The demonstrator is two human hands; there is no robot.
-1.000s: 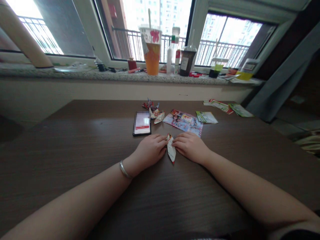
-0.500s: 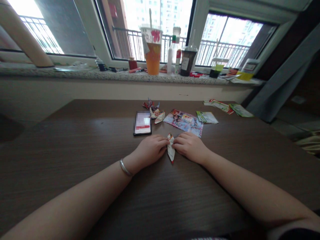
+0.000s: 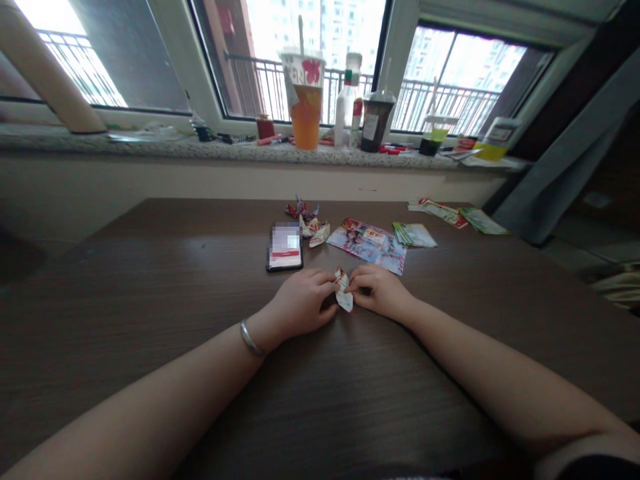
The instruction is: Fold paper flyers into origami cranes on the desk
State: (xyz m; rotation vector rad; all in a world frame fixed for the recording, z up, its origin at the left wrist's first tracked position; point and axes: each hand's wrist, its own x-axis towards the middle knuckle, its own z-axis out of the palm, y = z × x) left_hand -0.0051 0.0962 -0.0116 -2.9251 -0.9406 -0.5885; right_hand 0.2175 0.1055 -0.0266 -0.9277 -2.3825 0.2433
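Observation:
A small piece of folded paper (image 3: 344, 297), mostly white with red and orange at its far tip, stands between my hands above the dark table. My left hand (image 3: 307, 299) grips its left side near the top, with the thumb reaching toward its lower part. From the right, my right hand (image 3: 379, 291) pinches its edge between thumb and fingers. The lower end of the paper is bent up and spread. Just beyond my left hand lies a phone (image 3: 285, 247) with a lit screen. Beyond the paper are a white folded paper figure (image 3: 316, 231) and a red and purple one (image 3: 303, 209).
A colourful printed sheet (image 3: 371, 243) lies beyond my right hand, beside a stack of small papers (image 3: 415, 235). More printed strips (image 3: 443, 212) rest at the table's far right. Cups and bottles, including a tall orange drink (image 3: 306, 110), line the windowsill (image 3: 200, 151).
The lower point of the folded paper has been bent upward, so the paper looks shorter and wider. My left thumb has moved away from the fingers, and the right fingers have shifted slightly.

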